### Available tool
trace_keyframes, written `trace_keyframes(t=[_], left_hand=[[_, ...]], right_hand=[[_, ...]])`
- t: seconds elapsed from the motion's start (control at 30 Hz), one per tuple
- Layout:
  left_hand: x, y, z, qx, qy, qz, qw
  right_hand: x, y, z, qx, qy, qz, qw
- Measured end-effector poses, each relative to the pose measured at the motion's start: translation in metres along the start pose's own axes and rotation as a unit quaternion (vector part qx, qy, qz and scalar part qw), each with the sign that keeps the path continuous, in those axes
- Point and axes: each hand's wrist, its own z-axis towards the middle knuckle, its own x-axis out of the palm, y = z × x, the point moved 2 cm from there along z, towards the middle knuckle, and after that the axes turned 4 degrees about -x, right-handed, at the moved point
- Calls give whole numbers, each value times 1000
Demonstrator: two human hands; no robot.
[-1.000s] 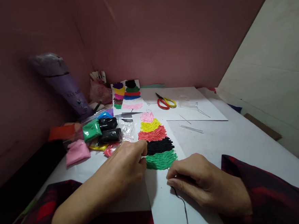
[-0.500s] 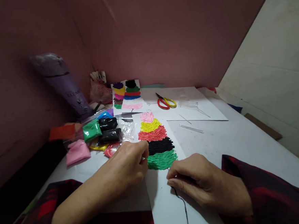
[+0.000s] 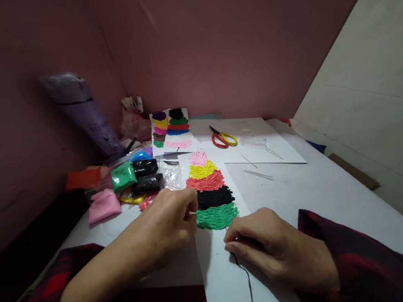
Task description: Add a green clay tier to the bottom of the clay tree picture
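A sheet of white paper (image 3: 214, 260) lies before me, bearing rough-textured bands that look like soft clay: pink, yellow, red, black (image 3: 216, 197) and green (image 3: 218, 216), widening downward. My right hand (image 3: 270, 245) rests on the paper below the green band, thumb and forefinger pinched at the upper end of a thin black strand (image 3: 247, 276). That strand curves down to the lower edge of view. Beside the left edge of the green band, my left hand (image 3: 173, 217) is closed with its fingers curled in; a tiny pale bit shows at the fingertips, too small to name.
Clear packets of coloured clay (image 3: 123, 175) are heaped at the left. Scissors (image 3: 223, 138) with red and yellow handles lie on a large white sheet (image 3: 280, 150); a toothpick (image 3: 249, 161) and a clear stick (image 3: 257, 174) lie nearby. A decorated paper (image 3: 159, 150) stands behind.
My left hand has shifted slightly left, showing more of the green band's left end. The right hand stays almost in the same place at the black strand.
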Motion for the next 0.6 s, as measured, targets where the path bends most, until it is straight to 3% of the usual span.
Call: trace_keyframes(t=[0.1,0.3,0.6], left_hand=[[4,1,1,11,-1,30,999],[1,1,4,-36,-38,66,996],[4,1,1,10,-14,45,999]], right_hand=[[0,0,-1,4,0,1,1000],[-1,-1,-1,1,4,10,1000],[0,0,-1,3,1,5,1000]])
